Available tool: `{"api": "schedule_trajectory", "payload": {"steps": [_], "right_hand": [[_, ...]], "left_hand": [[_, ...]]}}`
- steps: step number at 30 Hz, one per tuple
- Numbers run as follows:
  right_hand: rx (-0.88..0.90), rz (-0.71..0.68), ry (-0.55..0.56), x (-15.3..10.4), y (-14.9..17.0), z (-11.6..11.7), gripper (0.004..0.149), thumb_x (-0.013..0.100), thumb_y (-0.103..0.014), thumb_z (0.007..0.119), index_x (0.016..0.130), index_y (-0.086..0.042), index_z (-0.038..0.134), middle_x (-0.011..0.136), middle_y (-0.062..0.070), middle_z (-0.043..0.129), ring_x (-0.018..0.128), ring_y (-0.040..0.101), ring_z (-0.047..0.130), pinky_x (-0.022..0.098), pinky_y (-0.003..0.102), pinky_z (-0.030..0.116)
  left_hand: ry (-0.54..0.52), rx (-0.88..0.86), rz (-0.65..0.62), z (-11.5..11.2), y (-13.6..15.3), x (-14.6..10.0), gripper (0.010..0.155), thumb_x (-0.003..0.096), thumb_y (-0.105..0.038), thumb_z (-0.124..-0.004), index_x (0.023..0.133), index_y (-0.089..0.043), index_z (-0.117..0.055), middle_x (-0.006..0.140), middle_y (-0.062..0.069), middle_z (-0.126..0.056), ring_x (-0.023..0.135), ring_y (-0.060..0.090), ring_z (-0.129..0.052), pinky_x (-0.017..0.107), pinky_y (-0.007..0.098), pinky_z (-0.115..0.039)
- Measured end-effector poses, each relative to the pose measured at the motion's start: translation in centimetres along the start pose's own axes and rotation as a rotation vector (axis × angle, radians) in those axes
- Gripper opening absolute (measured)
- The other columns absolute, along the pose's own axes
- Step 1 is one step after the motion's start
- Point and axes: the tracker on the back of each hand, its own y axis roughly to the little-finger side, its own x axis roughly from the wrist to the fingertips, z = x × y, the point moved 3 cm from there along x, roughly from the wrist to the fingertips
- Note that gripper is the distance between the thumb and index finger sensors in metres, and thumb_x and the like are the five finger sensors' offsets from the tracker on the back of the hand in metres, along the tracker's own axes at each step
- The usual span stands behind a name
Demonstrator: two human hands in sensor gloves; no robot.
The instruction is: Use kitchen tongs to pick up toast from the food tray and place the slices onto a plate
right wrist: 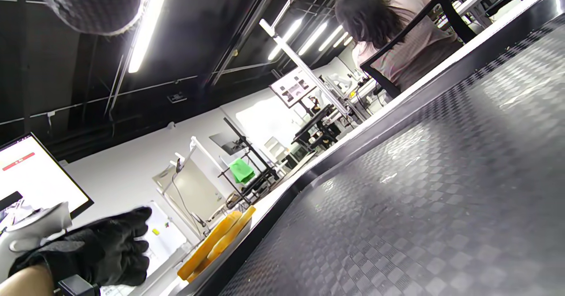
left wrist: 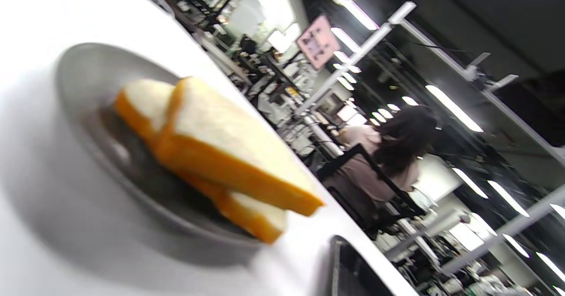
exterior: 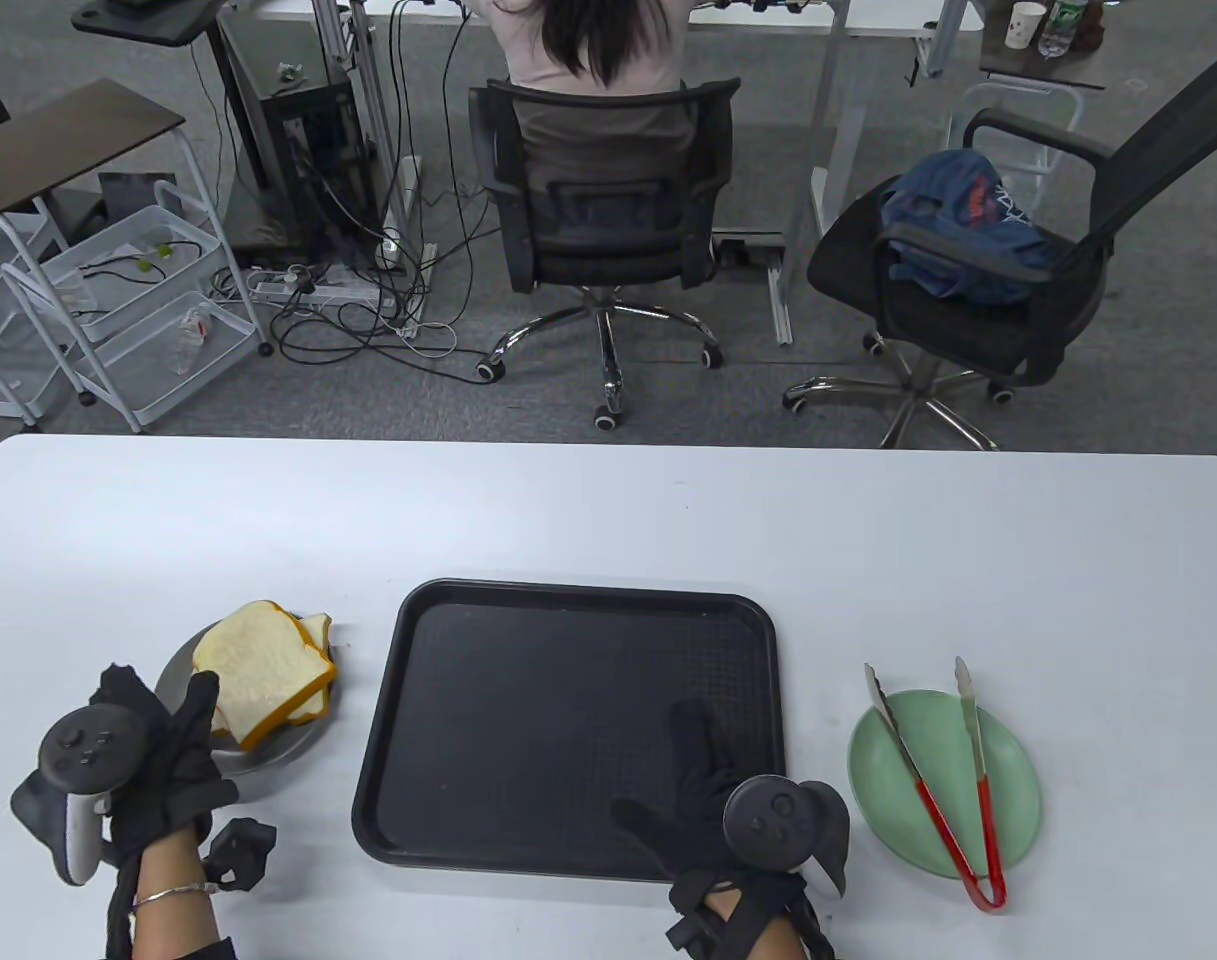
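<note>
Two toast slices [exterior: 258,665] [left wrist: 229,150] [right wrist: 216,238] lie stacked on a grey metal plate [exterior: 268,755] [left wrist: 88,79] left of the black food tray [exterior: 568,730] [right wrist: 419,176]. Nothing lies on the tray. My left hand [exterior: 168,720] [right wrist: 101,247] is at the near rim of the grey plate, one finger reaching up beside the toast; it holds nothing. My right hand [exterior: 693,770] rests flat on the tray's near right part with fingers spread. The red-handled tongs [exterior: 971,720] lie across a green plate [exterior: 1013,790] right of the tray, untouched.
The white table [exterior: 608,520] stretches far behind the tray. Beyond its far edge a person sits in an office chair [exterior: 608,210], with a second chair [exterior: 978,290] to the right. The green plate sits close to the table's near right area.
</note>
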Motion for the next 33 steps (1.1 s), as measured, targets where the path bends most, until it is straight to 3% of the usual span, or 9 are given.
{"api": "schedule_trajectory", "payload": {"steps": [9,16,25,33], "right_hand": [[-0.019,-0.001,-0.01,0.0,-0.1,0.2,0.1,0.043,-0.059,0.074,0.101,0.002,0.022,0.103,0.04,0.024,0.087,0.063,0.035,0.054,0.073,0.046],[-0.13,0.011,-0.022,0.0,-0.3,0.2,0.1,0.043,-0.059,0.075,0.101,0.002,0.022,0.104,0.04,0.023,0.088,0.063,0.034,0.054,0.074,0.045],[-0.148,0.016,-0.036,0.1,-0.4,0.4,0.1,0.043,-0.059,0.075,0.102,0.001,0.022,0.104,0.039,0.022,0.088,0.063,0.032,0.055,0.075,0.044],[-0.18,0.019,-0.05,0.1,-0.5,0.5,0.1,0.042,-0.058,0.076,0.102,0.001,0.022,0.104,0.038,0.021,0.089,0.062,0.031,0.055,0.075,0.043]], "left_hand": [[-0.018,0.093,-0.297,0.1,-6.7,-2.4,0.101,0.0712,-0.063,-0.055,0.124,0.002,0.002,0.12,0.046,0.001,0.105,0.074,-0.017,0.077,0.076,-0.036],[0.041,0.201,-0.506,-1.7,-11.0,-4.9,0.102,0.0702,-0.071,-0.045,0.125,-0.002,0.006,0.122,0.042,0.006,0.107,0.071,-0.009,0.076,0.077,-0.025],[0.17,0.302,-0.683,-5.8,-14.3,-7.4,0.103,0.0688,-0.073,-0.043,0.125,-0.003,0.007,0.123,0.04,0.007,0.109,0.067,-0.006,0.079,0.074,-0.021],[0.259,0.352,-0.747,-8.8,-14.9,-8.4,0.104,0.0679,-0.074,-0.042,0.125,-0.003,0.007,0.123,0.039,0.008,0.11,0.065,-0.005,0.08,0.072,-0.02]]}}
